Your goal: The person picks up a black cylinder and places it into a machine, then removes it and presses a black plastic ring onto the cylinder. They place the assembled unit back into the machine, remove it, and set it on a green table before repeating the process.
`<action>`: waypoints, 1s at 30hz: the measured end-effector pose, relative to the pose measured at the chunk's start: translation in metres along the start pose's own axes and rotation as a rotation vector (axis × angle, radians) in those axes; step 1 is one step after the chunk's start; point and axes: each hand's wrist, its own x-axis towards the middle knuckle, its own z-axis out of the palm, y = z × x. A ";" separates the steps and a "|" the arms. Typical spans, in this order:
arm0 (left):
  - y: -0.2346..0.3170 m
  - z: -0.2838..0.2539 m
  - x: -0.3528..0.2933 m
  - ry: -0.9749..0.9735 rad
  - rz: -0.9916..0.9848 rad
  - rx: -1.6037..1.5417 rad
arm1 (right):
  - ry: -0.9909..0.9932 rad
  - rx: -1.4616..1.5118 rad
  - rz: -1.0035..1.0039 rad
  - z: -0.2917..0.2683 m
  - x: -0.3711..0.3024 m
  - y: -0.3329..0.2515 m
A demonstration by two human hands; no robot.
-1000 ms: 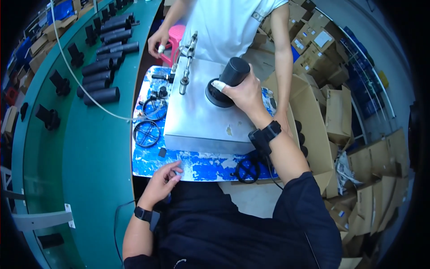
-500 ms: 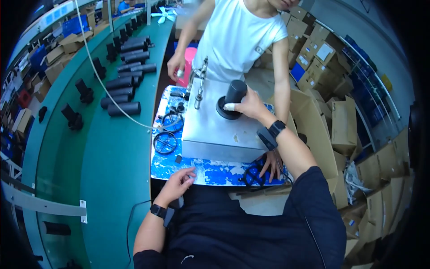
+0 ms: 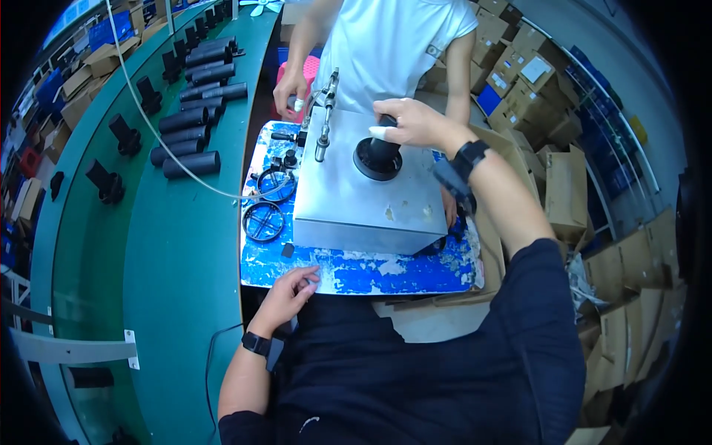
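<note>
My right hand (image 3: 415, 122) is closed round the top of a black cylinder with a wide round base (image 3: 378, 159), which stands upright on a silver metal box (image 3: 356, 211). The fingers cover much of its upper part. At the near edge of the worn blue table (image 3: 356, 278), my left hand (image 3: 291, 293) rests with loosely bent fingers and nothing visible in them. Two black spoked rings (image 3: 263, 222) lie left of the box. A metal valve fitting (image 3: 324, 130) is mounted along the box's left side.
Across the box stands a person in a white sleeveless shirt (image 3: 389, 55); one hand (image 3: 291, 90) hangs at the far left, the other is partly hidden by the box. A green bench (image 3: 178, 252) on the left bears several black cylinders (image 3: 191, 165). Cardboard boxes (image 3: 567, 189) crowd the right.
The black cylinder has gone from tilted to upright, and my right hand has shifted to its top. The other person's hand at the right has drawn back from a black ring. My view has shifted slightly.
</note>
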 end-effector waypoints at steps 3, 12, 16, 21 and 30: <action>0.002 -0.001 0.002 0.006 0.002 -0.009 | -0.033 0.170 -0.421 -0.003 0.003 0.013; 0.002 0.000 0.003 0.009 0.018 0.025 | 0.199 0.088 -0.326 0.018 -0.009 0.000; 0.003 -0.001 -0.001 0.015 0.008 0.036 | 0.205 -0.103 0.418 0.025 -0.007 -0.040; 0.000 0.002 0.001 0.017 0.018 0.025 | 0.200 -0.062 0.127 0.017 -0.009 -0.009; -0.002 0.000 0.000 0.013 0.014 0.034 | 0.261 -0.105 0.121 0.036 -0.005 -0.020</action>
